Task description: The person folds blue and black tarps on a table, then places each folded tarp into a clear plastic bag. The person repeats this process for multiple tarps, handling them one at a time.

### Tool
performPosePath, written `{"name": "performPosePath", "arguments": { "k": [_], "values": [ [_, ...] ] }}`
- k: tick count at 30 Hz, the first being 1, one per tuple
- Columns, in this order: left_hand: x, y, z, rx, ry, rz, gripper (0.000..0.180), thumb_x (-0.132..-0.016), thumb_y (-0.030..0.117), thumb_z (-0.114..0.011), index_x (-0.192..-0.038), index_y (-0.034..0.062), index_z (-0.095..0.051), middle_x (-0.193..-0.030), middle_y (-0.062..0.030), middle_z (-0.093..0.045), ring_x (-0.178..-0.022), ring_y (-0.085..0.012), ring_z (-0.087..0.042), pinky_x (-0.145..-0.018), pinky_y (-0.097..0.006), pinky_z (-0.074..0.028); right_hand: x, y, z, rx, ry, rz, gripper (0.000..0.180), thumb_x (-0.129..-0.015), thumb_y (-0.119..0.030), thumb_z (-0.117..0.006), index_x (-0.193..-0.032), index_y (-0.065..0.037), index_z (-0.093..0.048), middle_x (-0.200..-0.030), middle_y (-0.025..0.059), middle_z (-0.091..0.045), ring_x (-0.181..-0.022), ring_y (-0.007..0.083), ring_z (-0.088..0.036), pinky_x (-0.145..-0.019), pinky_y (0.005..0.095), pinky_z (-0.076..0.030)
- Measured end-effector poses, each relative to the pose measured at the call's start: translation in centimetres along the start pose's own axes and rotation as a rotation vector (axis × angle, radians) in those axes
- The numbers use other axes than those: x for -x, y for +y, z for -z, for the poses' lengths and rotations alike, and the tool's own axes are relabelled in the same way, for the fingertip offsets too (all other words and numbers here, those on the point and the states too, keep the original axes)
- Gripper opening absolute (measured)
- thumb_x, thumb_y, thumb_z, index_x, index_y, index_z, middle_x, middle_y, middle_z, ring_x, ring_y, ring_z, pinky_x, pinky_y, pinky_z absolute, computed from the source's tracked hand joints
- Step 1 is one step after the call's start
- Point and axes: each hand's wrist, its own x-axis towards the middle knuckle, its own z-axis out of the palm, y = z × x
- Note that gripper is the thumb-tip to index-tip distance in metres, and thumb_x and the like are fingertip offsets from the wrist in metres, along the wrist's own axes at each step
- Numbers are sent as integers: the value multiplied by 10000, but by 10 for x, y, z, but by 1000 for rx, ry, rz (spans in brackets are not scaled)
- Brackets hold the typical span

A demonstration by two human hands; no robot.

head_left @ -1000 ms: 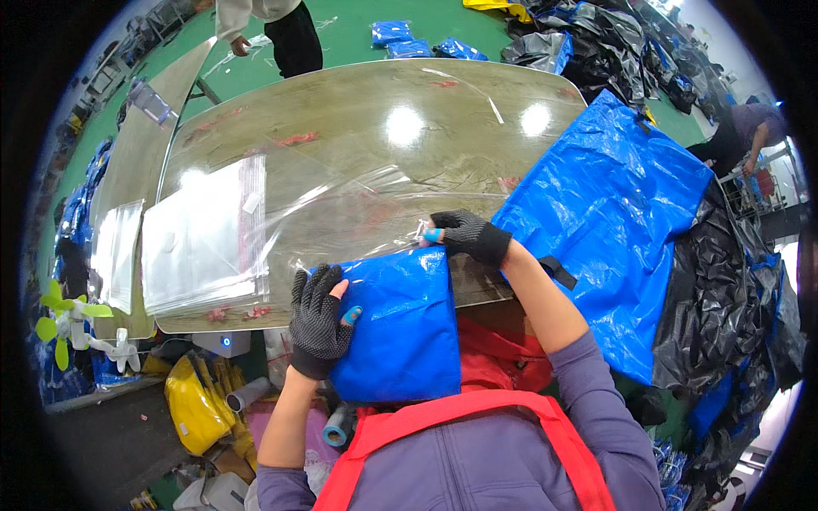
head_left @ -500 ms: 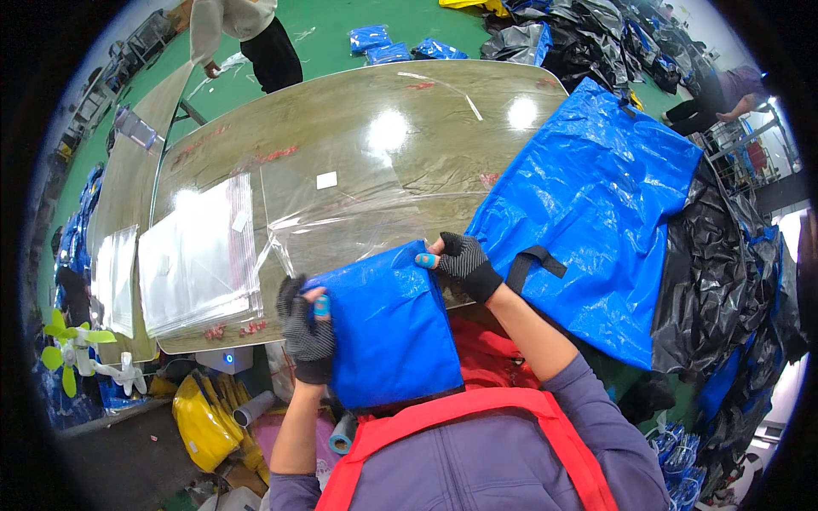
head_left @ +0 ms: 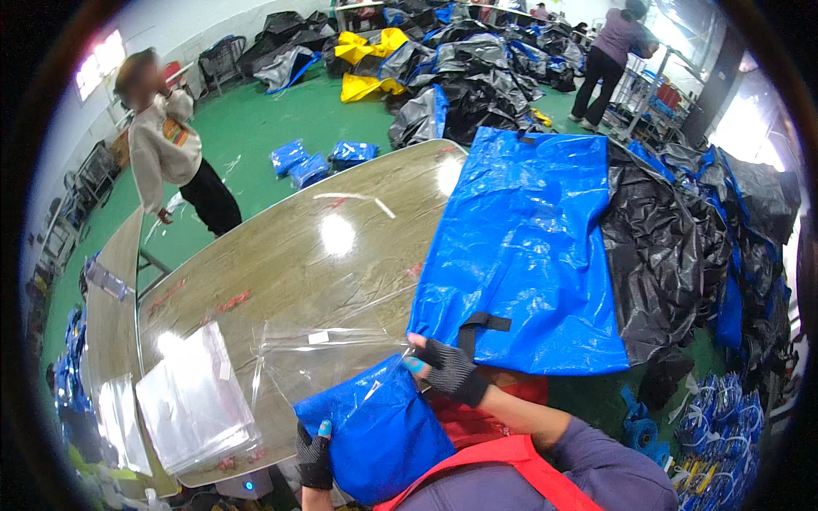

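Observation:
My left hand [head_left: 315, 456], in a dark grey fingerless glove, grips the left edge of a folded blue tarpaulin [head_left: 379, 434], thumb on top. My right hand [head_left: 452, 372], gloved alike, pinches its upper right corner. Blue tape wraps a digit on each hand. The folded piece rests at the table's near edge, against my front. A clear plastic bag [head_left: 290, 362] with a white label meets its upper edge; I cannot tell whether the tarpaulin is inside. Right of my hands spreads a large blue tarpaulin piece [head_left: 520, 255] with a black strap [head_left: 484, 324].
A stack of clear plastic bags [head_left: 196, 400] lies left on the wood-patterned table [head_left: 281, 247]. Black sheeting [head_left: 656, 247] heaps at the right. Blue packages [head_left: 311, 168] lie on the green floor beyond. One person [head_left: 170, 149] stands at the far left, another [head_left: 609, 60] at the far right.
The view has tilted up and turned right, so the hands sit lower in it. The folded tarpaulin's upper edge has met the clear bag. Both hands still hold the tarpaulin.

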Motion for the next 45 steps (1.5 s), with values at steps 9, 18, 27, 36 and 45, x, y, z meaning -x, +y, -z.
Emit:
{"name": "performPosePath", "arguments": {
  "k": [9, 18, 27, 36, 45],
  "values": [
    [22, -20, -39, -81, -29, -3, 568, -899, 335, -648, -1345, 39, -457, -1246, -118, -571, -1092, -230, -559, -949, -363, -453, 85, 14, -15, -366, -496, -268, 903, -800, -452, -728, -1459, -28, -279, -1408, 195, -449, -1308, 309, -428, -1079, 430, -340],
    [38, -2, -10, 215, -10, 41, 535, -909, 349, -621, -1325, 39, -491, -1212, -121, -592, -1096, -219, -566, -957, -349, -450, 92, 20, 15, -481, -436, -246, 623, -841, -464, -692, -1264, -22, -573, -1162, 181, -645, -1072, 238, -613, -944, 380, -470],
    [68, 1, -52, 141, -75, 295, 719, -834, 337, -727, -1409, 64, -394, -1277, -137, -556, -1097, -244, -574, -923, -391, -496, 58, 3, 29, -452, -366, -341, 624, -822, -440, -728, -1230, -6, -542, -1040, 96, -658, -910, 170, -605, -792, 318, -500],
    [121, -86, -19, -143, -115, 188, 759, -806, 313, -742, -1411, 25, -387, -1332, -138, -528, -1211, -273, -505, -1036, -401, -380, 132, 19, 28, -675, -455, -620, 769, -807, -323, -754, -1416, -22, -392, -1353, 157, -514, -1225, 284, -514, -1049, 419, -403],
    [56, 34, -53, 253, -180, 360, 733, -787, 356, -752, -1356, 14, -440, -1214, -178, -587, -1031, -263, -617, -874, -388, -534, 106, -1, 53, -429, -988, -257, 673, -862, -300, -712, -1394, -11, -419, -1308, 126, -558, -1185, 238, -544, -1005, 381, -453]
  ]
}}
